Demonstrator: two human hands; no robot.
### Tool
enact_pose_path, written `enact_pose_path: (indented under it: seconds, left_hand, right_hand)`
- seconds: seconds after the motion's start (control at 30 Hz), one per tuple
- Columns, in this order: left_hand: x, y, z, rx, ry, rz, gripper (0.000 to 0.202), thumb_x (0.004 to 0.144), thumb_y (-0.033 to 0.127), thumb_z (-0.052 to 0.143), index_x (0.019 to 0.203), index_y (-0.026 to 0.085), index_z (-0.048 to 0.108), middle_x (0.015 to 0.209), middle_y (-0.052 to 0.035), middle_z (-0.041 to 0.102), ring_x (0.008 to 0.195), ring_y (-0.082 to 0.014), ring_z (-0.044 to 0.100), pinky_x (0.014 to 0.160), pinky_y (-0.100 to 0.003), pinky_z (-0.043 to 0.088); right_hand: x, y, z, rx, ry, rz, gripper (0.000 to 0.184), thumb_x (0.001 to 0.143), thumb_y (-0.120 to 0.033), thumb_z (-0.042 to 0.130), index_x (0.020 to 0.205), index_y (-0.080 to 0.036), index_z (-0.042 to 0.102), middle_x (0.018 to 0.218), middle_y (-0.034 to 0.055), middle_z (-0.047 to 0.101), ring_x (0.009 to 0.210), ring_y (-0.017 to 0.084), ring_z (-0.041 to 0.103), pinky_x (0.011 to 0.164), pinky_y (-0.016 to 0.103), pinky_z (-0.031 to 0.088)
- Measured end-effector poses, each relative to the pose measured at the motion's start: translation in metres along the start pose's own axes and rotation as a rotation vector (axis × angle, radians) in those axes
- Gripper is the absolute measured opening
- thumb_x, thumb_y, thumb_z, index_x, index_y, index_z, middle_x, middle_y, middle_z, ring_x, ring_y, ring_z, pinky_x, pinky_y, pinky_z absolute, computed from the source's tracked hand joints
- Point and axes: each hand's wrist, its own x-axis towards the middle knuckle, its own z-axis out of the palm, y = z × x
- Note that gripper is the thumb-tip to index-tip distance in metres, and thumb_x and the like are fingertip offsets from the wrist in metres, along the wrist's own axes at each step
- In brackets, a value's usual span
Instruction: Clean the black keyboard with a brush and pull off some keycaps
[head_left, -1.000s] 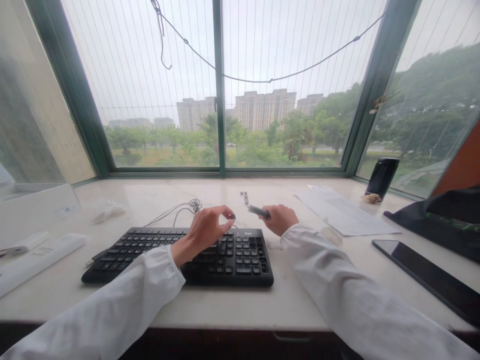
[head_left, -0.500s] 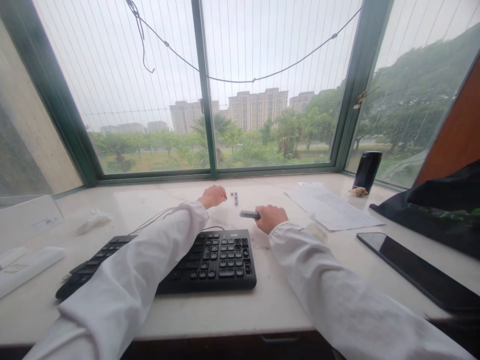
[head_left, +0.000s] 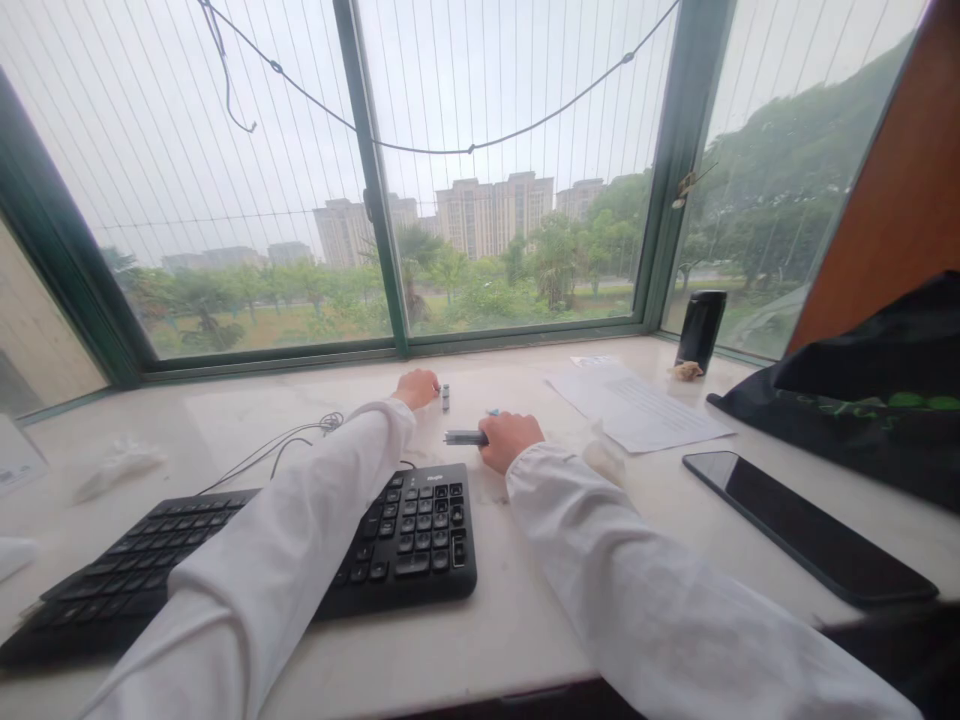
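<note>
My left hand (head_left: 416,388) reaches far across the pale sill beyond the black keyboard (head_left: 300,545), its fingers curled beside a short row of small dark keycaps (head_left: 445,397). Whether it holds one I cannot make out. My right hand (head_left: 510,440) rests on the sill right of the keyboard, closed round a slim dark grey tool (head_left: 463,437) that points left. Both arms wear white sleeves.
A printed sheet (head_left: 637,405) lies at the right, a black tablet (head_left: 806,530) nearer me, a black bag (head_left: 877,410) beyond it. A dark cylinder (head_left: 701,330) stands by the window corner. A thin cable (head_left: 292,440) and crumpled tissue (head_left: 116,465) lie at the left.
My left hand left the keyboard's upper edge with a small dark piece pinched in it and reached forward to the row of keycaps. The view swung right. My right hand kept the tool.
</note>
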Motion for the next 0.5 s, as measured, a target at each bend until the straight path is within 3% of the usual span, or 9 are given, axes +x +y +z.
enact_pose_path:
  seconds: [0.27,0.4,0.5]
  left_hand:
    - [-0.014,0.006,-0.009,-0.008,0.043,-0.010,0.034,0.095,0.035,0.057,0.124,0.017,0.058,0.125,-0.0107,0.059,0.106,-0.0214,0.061,0.089,-0.043,0.054]
    - [-0.036,0.017,-0.035,-0.058,0.150,0.001,0.027,0.093,0.033,0.059,0.115,0.018,0.065,0.115,-0.0090,0.066,0.104,-0.0222,0.063,0.092,-0.039,0.051]
    - [-0.069,0.035,-0.063,-0.116,0.275,0.067,0.026,0.094,0.034,0.054,0.112,0.022,0.068,0.104,-0.0051,0.073,0.097,-0.0223,0.067,0.087,-0.032,0.049]
  right_hand:
    - [0.000,0.000,0.000,0.019,0.013,0.002,0.025,0.083,-0.026,0.053,0.098,-0.019,0.071,0.102,0.0139,0.071,0.094,0.028,0.067,0.076,0.037,0.047]
    - [0.000,0.000,0.000,0.042,0.038,0.029,0.024,0.084,-0.024,0.052,0.098,-0.019,0.070,0.100,0.0138,0.071,0.094,0.029,0.067,0.076,0.037,0.046]
    - [0.001,0.000,-0.002,0.077,0.079,0.077,0.024,0.087,-0.024,0.048,0.102,-0.019,0.066,0.098,0.0136,0.071,0.093,0.029,0.067,0.075,0.037,0.045]
